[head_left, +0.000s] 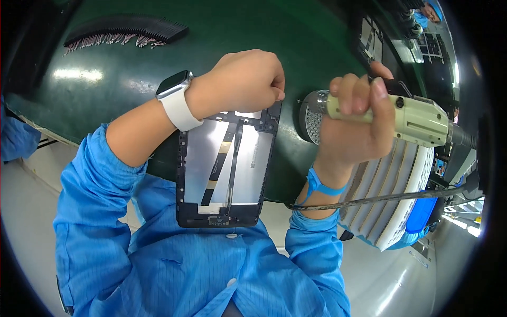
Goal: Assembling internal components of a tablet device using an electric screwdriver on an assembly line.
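An opened tablet point(253, 158) with a black frame, a silvery inside and dark flat ribbon cables lies at the table's near edge, in front of my body. My left hand point(245, 79) is curled over its far end, thumb and fingers pressed together at the far right corner; what they pinch, if anything, is hidden. My right hand point(354, 127) is wrapped round a cream-coloured electric screwdriver point(420, 121), held nearly level with its bit pointing left. Below the screwdriver's nose is a round metal dish point(312, 124) with a perforated surface, partly covered by the tool and hand.
A curved row of black parts point(124, 30) with thin pinkish wires lies at the far left. White slotted trays point(388, 190) stand at the right, next to a blue bin point(421, 214). A cable point(391, 197) crosses my right forearm. Another opened device point(371, 39) stands far right; a person point(430, 13) is beyond.
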A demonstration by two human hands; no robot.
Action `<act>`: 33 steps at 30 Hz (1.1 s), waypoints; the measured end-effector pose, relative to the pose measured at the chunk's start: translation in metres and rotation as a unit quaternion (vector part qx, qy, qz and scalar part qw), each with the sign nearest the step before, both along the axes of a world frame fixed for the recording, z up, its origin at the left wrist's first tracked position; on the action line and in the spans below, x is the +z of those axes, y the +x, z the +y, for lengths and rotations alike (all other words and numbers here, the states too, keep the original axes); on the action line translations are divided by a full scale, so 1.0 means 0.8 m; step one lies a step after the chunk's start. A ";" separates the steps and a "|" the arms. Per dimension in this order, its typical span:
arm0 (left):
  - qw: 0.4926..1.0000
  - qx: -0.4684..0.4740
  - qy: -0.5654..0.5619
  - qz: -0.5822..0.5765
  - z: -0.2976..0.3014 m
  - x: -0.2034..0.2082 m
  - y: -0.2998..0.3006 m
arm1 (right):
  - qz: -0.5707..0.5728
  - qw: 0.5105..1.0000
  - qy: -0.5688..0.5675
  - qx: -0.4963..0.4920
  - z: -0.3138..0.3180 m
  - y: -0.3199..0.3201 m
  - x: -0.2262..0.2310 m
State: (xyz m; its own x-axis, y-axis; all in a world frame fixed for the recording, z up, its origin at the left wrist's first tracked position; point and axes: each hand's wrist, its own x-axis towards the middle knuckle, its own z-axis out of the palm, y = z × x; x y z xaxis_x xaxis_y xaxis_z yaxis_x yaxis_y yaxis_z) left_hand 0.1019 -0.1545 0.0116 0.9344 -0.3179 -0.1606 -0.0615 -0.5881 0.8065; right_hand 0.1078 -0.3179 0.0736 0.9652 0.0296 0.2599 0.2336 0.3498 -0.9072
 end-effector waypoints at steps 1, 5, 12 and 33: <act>1.000 0.001 -0.002 0.004 -0.001 0.001 0.000 | 0.006 1.000 0.024 -0.002 0.004 0.001 -0.006; 1.000 0.019 -0.001 -0.022 -0.006 0.001 -0.004 | 0.009 1.000 0.000 -0.003 0.007 0.001 -0.022; 0.998 0.026 -0.001 -0.052 -0.010 -0.001 -0.008 | 0.021 1.000 -0.017 0.003 0.006 0.002 -0.030; 0.995 0.006 -0.039 -0.091 -0.009 -0.012 -0.022 | 0.057 0.997 0.005 0.053 0.001 -0.003 -0.033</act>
State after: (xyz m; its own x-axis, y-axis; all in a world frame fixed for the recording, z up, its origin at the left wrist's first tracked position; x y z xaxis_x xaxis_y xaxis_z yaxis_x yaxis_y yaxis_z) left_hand 0.0846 -0.1620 0.0021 0.9496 -0.3114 0.0362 -0.2038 -0.5255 0.8260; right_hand 0.1051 -0.3172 0.0468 0.9802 0.1302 0.1489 0.0901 0.3760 -0.9222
